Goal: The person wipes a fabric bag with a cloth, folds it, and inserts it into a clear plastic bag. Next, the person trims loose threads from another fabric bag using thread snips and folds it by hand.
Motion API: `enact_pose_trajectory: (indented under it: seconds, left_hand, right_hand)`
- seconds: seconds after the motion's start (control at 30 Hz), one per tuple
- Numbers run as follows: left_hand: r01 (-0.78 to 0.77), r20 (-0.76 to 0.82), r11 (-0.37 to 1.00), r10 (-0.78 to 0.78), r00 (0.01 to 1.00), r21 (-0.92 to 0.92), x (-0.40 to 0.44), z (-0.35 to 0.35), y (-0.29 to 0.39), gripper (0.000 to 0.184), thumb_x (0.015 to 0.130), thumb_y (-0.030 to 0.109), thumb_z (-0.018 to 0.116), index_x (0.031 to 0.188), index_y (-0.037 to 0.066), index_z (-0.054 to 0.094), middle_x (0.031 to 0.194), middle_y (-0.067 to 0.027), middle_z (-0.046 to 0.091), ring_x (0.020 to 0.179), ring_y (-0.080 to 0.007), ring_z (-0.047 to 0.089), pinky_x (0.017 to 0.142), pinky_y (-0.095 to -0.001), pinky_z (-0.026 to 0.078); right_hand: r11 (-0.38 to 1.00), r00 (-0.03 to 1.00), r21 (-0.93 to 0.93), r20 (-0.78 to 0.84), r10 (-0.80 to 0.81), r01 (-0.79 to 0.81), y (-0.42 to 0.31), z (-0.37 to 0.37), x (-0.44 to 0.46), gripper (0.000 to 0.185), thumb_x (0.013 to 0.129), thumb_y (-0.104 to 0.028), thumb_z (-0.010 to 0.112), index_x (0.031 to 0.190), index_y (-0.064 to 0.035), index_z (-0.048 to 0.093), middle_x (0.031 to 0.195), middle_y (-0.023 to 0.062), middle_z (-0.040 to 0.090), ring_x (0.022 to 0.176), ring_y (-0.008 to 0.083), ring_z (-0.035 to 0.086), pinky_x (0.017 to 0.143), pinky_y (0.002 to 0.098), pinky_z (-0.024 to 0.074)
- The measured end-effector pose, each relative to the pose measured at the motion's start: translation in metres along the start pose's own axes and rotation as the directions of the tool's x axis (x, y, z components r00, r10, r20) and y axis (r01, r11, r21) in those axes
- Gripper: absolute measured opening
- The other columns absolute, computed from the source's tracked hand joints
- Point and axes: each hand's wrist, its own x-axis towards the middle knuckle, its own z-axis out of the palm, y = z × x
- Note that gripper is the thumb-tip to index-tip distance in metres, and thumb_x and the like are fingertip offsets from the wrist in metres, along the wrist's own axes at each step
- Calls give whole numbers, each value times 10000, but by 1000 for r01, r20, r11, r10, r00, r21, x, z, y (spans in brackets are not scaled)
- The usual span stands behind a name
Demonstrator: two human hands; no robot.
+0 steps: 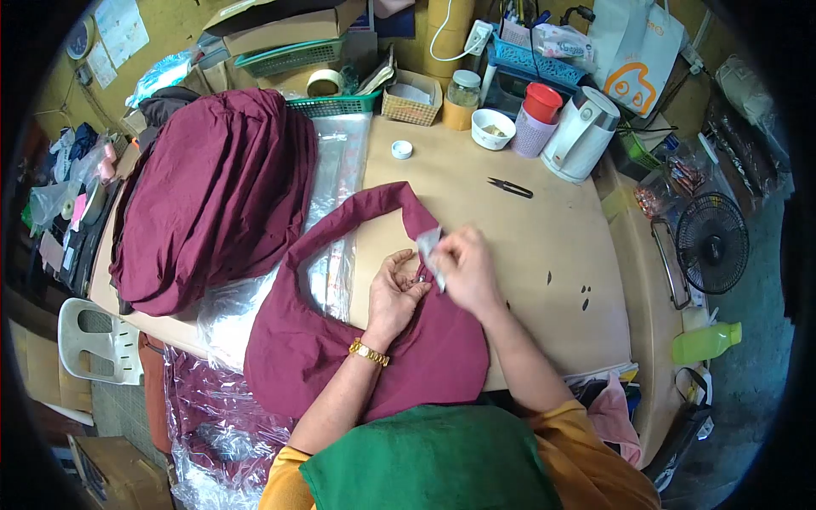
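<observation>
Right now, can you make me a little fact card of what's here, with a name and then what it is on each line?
Left-hand grip: pinching the maroon bag near its strap
Right-hand grip: holding a pale piece, too blurred to name
Left wrist: gold-coloured watch
Table: brown top, black snips lying beyond the right hand
Left side: big heap of maroon cloth
Far right corner: white kettle

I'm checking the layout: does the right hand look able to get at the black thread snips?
Probably yes: the black thread snips lie on the tabletop beyond the right hand, with nothing seen between, though it seems to hold a pale piece.
</observation>
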Motion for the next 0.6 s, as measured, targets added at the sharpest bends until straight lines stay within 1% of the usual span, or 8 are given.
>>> enact_pose_trajectory:
  seconds: [0.03, 0.07, 0.2, 0.27, 0.37, 0.4, 0.47, 0.6]
  left_hand:
    - [-2, 0, 1000, 2, 1000, 1, 4, -4, -6, 532, 806, -114, 693, 1291, 0, 505, 754, 14, 570, 658, -36, 521, 636, -190, 470]
    - [-27, 30, 997, 25, 999, 77, 7, -9, -16, 563, 807, -130, 682, 1316, -6, 476, 796, -7, 608, 682, -44, 552, 644, -188, 478]
    - [-9, 53, 965, -5, 999, 264, -2, -6, 4, 601, 802, -144, 665, 1343, -13, 441, 816, -12, 624, 684, -41, 553, 624, -186, 459]
    - [-26, 65, 984, 15, 998, 177, -2, -9, -7, 635, 795, -137, 672, 1360, -1, 418, 804, -2, 601, 673, -34, 529, 606, -187, 437]
    - [-58, 22, 986, 55, 998, 159, 2, -6, -9, 744, 793, -126, 669, 1434, 17, 319, 826, -11, 598, 685, -55, 544, 639, -214, 476]
    - [-52, 17, 986, 49, 999, 159, 3, -6, -9, 744, 793, -126, 669, 1434, 17, 319, 826, -11, 598, 685, -55, 544, 639, -214, 476]
    - [-98, -18, 958, 107, 994, 270, 2, -5, -10, 762, 797, -131, 648, 1456, 14, 294, 848, -26, 609, 714, -69, 573, 670, -229, 495]
    - [-8, -10, 977, 10, 1000, 212, -4, -1, 3, 805, 800, -149, 620, 1490, 46, 255, 879, -29, 605, 735, -61, 571, 668, -225, 493]
  right_hand:
    - [981, 980, -140, 167, -110, 134, -5, -3, -9, 36, 827, -43, 661, 858, -54, 646, 899, 103, 588, 876, 298, 631, 757, 437, 478]
    - [984, 978, -176, 198, 66, -31, -11, 11, -21, 51, 808, -55, 658, 849, -83, 646, 941, 106, 591, 936, 322, 604, 831, 459, 431]
    - [965, 991, -254, 92, 92, -66, 8, 27, -1, 38, 818, -58, 656, 834, -84, 633, 947, 101, 600, 979, 306, 596, 854, 442, 403]
    - [958, 989, -271, 87, 120, -93, 10, 28, 4, 34, 822, -67, 656, 828, -77, 624, 953, 105, 602, 975, 307, 597, 844, 443, 408]
    - [997, 996, 72, 93, -8, 1, 3, 14, 1, 77, 836, -112, 647, 843, -51, 600, 986, 115, 634, 968, 344, 598, 876, 462, 431]
    - [997, 995, 75, 99, -5, -2, -4, 14, 0, 77, 836, -112, 647, 843, -51, 600, 986, 115, 634, 968, 344, 598, 876, 462, 431]
    - [985, 928, -159, 352, 124, -71, -15, 14, -7, 99, 827, -109, 653, 886, -52, 598, 980, 137, 649, 941, 357, 609, 866, 472, 456]
    - [962, 940, -233, 271, 207, -145, -7, 30, 1, 121, 850, -133, 656, 911, -48, 595, 901, 189, 660, 830, 402, 624, 776, 473, 499]
